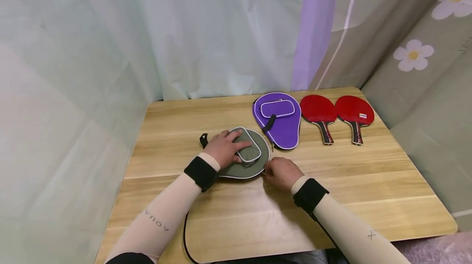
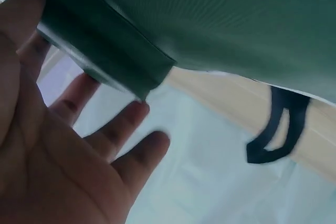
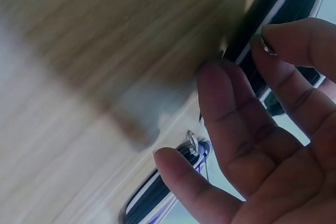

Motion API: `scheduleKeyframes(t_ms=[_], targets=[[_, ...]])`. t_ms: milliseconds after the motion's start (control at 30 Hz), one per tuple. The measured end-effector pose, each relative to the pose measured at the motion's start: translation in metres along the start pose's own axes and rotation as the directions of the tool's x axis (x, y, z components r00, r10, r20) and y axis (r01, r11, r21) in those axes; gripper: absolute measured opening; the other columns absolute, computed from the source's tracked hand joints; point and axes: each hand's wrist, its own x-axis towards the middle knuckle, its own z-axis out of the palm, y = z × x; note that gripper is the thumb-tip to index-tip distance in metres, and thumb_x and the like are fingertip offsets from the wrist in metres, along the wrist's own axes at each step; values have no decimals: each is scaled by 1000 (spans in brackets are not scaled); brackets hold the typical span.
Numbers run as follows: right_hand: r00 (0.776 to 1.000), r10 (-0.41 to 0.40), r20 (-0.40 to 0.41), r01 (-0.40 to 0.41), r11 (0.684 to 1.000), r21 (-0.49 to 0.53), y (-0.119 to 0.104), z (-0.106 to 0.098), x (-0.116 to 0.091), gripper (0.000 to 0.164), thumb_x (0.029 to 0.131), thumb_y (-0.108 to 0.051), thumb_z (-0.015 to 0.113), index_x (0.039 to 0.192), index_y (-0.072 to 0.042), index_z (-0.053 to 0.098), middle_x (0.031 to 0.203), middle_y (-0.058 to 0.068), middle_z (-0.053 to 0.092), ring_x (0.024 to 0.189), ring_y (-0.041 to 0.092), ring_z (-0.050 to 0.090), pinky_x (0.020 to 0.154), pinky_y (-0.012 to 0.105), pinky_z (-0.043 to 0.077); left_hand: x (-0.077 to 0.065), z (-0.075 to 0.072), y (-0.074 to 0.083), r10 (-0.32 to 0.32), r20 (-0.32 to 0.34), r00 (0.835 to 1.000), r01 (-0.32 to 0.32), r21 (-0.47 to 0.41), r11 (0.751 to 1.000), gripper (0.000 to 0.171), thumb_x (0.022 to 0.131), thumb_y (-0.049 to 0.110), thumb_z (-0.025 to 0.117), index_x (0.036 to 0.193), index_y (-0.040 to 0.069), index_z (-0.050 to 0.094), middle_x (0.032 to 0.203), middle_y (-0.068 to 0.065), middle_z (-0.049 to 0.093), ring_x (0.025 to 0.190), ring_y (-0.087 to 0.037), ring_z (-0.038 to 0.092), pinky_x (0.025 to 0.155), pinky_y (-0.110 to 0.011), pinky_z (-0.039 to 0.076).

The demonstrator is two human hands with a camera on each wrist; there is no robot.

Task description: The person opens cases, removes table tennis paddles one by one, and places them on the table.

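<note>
A grey-green table tennis paddle case [image 1: 236, 172] with white piping lies on the table [image 1: 236, 215]. My left hand [image 1: 223, 149] rests on it with fingers spread over its small front pocket [image 1: 252, 151]. The left wrist view shows the fingertips along the pocket's edge and a dark strap loop [image 2: 281, 129] at the case's side. At the case's right edge, my right hand [image 1: 283, 173] pinches a silver zipper pull [image 3: 268, 46] between thumb and index finger. Its other fingers are loosely bent beside the dark zipper band [image 3: 252, 51].
Just behind my right hand lies a purple paddle case [image 1: 287, 131] with a small pocket and black strap. To its right are two red paddles [image 1: 318, 108] with dark handles towards me. Curtains [image 1: 228, 51] hang behind the table. A black cable [image 1: 185, 235] runs below my left wrist.
</note>
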Motion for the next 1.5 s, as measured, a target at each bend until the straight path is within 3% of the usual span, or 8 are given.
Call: scheduleKeyframes(t_ms=[133, 200, 300, 467, 633, 700, 1133, 1500], targets=[[1000, 6, -7, -6, 1000, -13, 2, 3, -1, 21, 90, -27, 86, 79, -33, 70, 75, -16, 63, 73, 5, 63, 63, 28, 47, -1, 3, 6, -43, -12, 999, 43, -42, 998, 64, 95, 45, 84, 157, 33, 69, 170, -21, 53, 161, -57, 47, 128, -75, 44], [1000, 8, -13, -8, 1000, -17, 3, 4, -1, 22, 90, -27, 86, 79, -34, 69, 74, -16, 63, 73, 6, 64, 63, 29, 48, 0, 3, 9, -69, -11, 998, 68, -45, 997, 63, 95, 45, 84, 155, 33, 71, 163, -22, 56, 160, -55, 49, 124, -72, 50], [1000, 11, -18, -12, 1000, -25, 4, 6, -2, 22, 89, -26, 87, 79, -33, 68, 74, -15, 63, 73, 7, 65, 63, 29, 48, 1, 5, 15, -124, 2, 992, 124, -18, 992, 61, 97, 48, 82, 155, 34, 71, 155, -21, 59, 152, -51, 56, 108, -64, 62], [1000, 10, -16, -10, 999, -36, 5, 6, -3, 23, 88, -24, 88, 80, -31, 68, 76, -13, 65, 72, 9, 66, 62, 29, 48, 5, 8, 24, -195, 10, 981, 194, 62, 979, 58, 101, 54, 76, 153, 31, 71, 146, -20, 61, 127, -47, 68, 85, -57, 67], [1000, -7, -22, 6, 999, -39, 4, 5, -1, 22, 89, -23, 87, 80, -31, 68, 76, -13, 66, 73, 10, 67, 63, 30, 49, 9, 9, 29, -182, -81, 980, 194, 195, 961, 55, 99, 60, 75, 136, 19, 79, 120, -19, 69, 90, -38, 78, 77, -47, 67], [1000, -12, -20, 11, 999, -38, 3, 4, 0, 23, 89, -22, 87, 79, -31, 69, 76, -13, 66, 73, 10, 67, 62, 29, 49, 11, 8, 31, -181, -104, 978, 200, 220, 955, 55, 99, 61, 76, 132, 17, 81, 112, -18, 70, 83, -34, 78, 75, -45, 66], [999, -18, -27, 17, 999, -29, 4, 4, 1, 26, 89, -20, 86, 77, -31, 65, 73, -13, 63, 70, 9, 63, 60, 28, 46, 16, 5, 38, -260, -114, 959, 279, 203, 939, 51, 98, 62, 82, 121, 17, 87, 101, -14, 74, 91, -30, 79, 76, -46, 68], [999, -25, -40, 23, 999, -35, 9, 5, 4, 29, 87, -17, 86, 75, -30, 62, 70, -13, 61, 68, 9, 61, 59, 29, 44, 15, 2, 42, -300, -140, 944, 325, 226, 918, 52, 95, 64, 84, 117, 17, 88, 98, -15, 74, 85, -29, 79, 73, -45, 68]])
